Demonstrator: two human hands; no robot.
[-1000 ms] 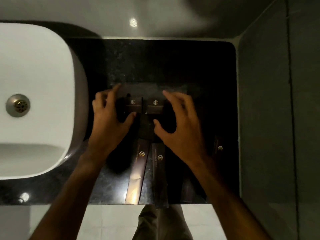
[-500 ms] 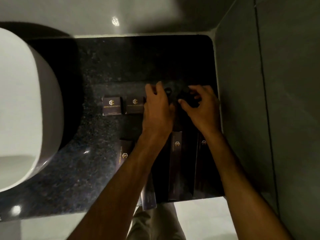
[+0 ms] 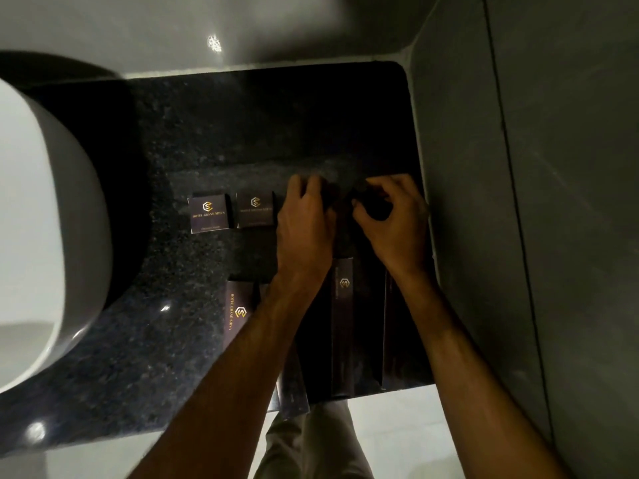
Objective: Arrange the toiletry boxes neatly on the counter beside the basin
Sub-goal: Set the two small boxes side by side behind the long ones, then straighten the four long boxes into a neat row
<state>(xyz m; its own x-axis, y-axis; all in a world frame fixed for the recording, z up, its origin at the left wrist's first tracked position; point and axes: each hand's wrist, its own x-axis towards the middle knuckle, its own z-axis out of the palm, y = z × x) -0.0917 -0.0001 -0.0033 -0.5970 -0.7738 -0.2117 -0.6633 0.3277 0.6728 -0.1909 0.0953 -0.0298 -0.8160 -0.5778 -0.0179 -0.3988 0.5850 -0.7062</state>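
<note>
Two small square dark boxes with gold logos, one [image 3: 209, 214] and the other [image 3: 255, 209], lie side by side on the black granite counter [image 3: 145, 340], right of the white basin [image 3: 52, 236]. Long dark boxes lie lengthwise nearer me: one [image 3: 238, 312] by my left forearm, one [image 3: 342, 323] between my arms, one [image 3: 385, 323] under my right wrist. My left hand [image 3: 306, 229] rests palm down just right of the small boxes, over something dark. My right hand [image 3: 394, 219] curls thumb and fingers round a small dark object [image 3: 377, 207] near the right wall; what it is stays unclear.
A grey wall [image 3: 518, 202] borders the counter on the right, a pale wall [image 3: 242, 29] at the back. Another long box [image 3: 294, 392] overhangs the counter's front edge beneath my left forearm. The back half of the counter shows bare dark stone.
Both hands have left the two small boxes and moved right toward the wall. The small boxes now lie uncovered side by side. Over the last half second the hands barely shifted.
</note>
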